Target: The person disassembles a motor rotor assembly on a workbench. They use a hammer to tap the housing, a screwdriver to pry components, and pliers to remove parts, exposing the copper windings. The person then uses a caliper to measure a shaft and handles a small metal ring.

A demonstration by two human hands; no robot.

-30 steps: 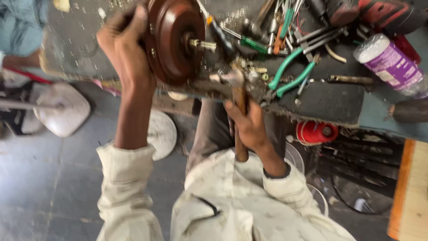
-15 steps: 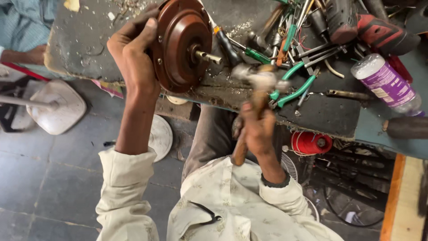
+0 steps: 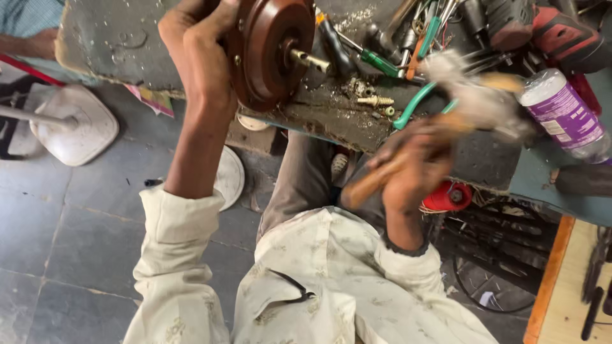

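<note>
- Gripping: my left hand (image 3: 197, 48) is wrapped tight around the rim of the brown motor housing (image 3: 271, 51), holding it on edge on the workbench (image 3: 115, 48) at 12 o'clock.
- Right hand (image 3: 414, 169): fingers closed around the wooden handle of a hammer (image 3: 446, 118); its head is blurred, up at 1 o'clock from my fist.
- Housing shaft (image 3: 310, 60): 1 brass-coloured stub, long axis level, pointing toward 3 o'clock, straight at the hammer side.
- Key relation: the shaft tip lies at 10 o'clock from the hammer head, well apart; my right hand is the nearer hand to that tip, my left sits behind the housing.
- Bench clutter past the shaft: green-handled pliers (image 3: 417, 95), screwdrivers (image 3: 331, 41), loose screws (image 3: 376, 100).
- Plastic bottle with purple label (image 3: 564, 114), at 3 o'clock.
- Red spool (image 3: 449, 196), under the bench edge.
</note>
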